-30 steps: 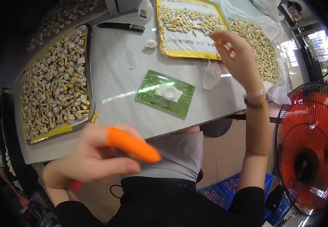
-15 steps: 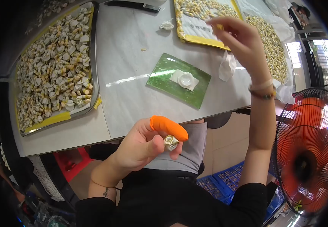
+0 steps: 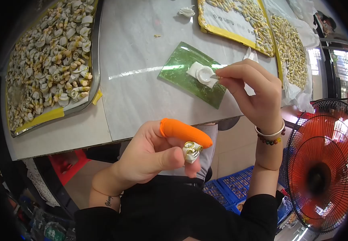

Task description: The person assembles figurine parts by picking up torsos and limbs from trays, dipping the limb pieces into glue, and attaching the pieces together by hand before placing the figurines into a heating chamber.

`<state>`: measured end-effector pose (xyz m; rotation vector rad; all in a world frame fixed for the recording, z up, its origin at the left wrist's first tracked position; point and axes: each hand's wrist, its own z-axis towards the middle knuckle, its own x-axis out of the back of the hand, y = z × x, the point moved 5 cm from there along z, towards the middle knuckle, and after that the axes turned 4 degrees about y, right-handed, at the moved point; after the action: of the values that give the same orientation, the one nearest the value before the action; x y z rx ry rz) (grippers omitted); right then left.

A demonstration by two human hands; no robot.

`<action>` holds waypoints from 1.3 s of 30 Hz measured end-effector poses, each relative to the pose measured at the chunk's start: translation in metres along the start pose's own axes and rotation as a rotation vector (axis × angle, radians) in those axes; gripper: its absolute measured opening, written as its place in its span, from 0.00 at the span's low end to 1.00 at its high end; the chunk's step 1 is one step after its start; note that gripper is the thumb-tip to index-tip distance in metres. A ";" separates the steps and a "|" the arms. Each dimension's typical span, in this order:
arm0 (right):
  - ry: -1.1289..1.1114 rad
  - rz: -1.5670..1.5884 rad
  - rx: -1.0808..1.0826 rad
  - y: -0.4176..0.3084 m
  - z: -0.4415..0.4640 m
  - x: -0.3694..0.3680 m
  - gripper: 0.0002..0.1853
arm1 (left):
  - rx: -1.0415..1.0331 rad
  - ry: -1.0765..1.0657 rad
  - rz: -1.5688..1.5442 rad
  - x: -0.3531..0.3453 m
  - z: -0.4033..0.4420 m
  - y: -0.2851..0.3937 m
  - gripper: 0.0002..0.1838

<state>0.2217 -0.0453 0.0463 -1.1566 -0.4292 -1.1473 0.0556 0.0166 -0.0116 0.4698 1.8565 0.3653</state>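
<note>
My left hand (image 3: 162,150), with an orange cover on one finger, is closed round a small white-and-gold piece (image 3: 191,152) in front of the table edge. Over the right side of a green plate (image 3: 174,72), my right hand (image 3: 254,88) pinches a small piece whose details are too small to make out. Its fingertips are at the rim of a small round white dish (image 3: 205,75), which sits on a white pad on the plate.
At the left lies a tray (image 3: 95,60) heaped with small white-and-yellow pieces. A yellow-edged tray (image 3: 238,39) of slim yellowish pieces is at the upper right, beside another pile (image 3: 290,50). Crumpled white tissue (image 3: 187,12) lies behind the plate. A red fan (image 3: 322,168) stands at the right.
My right hand has come down from the yellow-edged tray to the white dish. My left hand has risen from the lower left, and the piece in it has come into view.
</note>
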 end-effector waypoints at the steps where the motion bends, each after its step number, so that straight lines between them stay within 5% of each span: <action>1: 0.003 -0.009 0.030 -0.001 0.001 -0.002 0.07 | -0.026 -0.002 -0.026 0.000 0.000 0.000 0.27; 12: -0.060 -0.142 0.133 -0.010 0.001 -0.012 0.07 | 0.073 -0.023 -0.101 -0.005 -0.001 -0.001 0.26; 17: 0.162 0.224 0.003 -0.027 -0.006 0.012 0.11 | 0.168 -0.058 -0.179 -0.003 0.000 -0.009 0.26; 19: 0.195 0.326 0.070 -0.038 -0.013 0.013 0.09 | 0.128 -0.305 -0.374 -0.006 0.000 -0.012 0.16; 21: 0.226 0.449 0.069 -0.052 -0.014 0.011 0.08 | 0.148 -0.291 -0.374 -0.008 0.001 -0.013 0.15; 39: 0.084 0.499 0.097 -0.057 -0.023 0.002 0.07 | 0.275 -0.243 -0.351 -0.012 0.003 -0.016 0.11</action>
<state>0.1668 -0.0646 0.0665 -1.0488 -0.1157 -0.7277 0.0595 -0.0030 -0.0100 0.3451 1.7148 -0.1790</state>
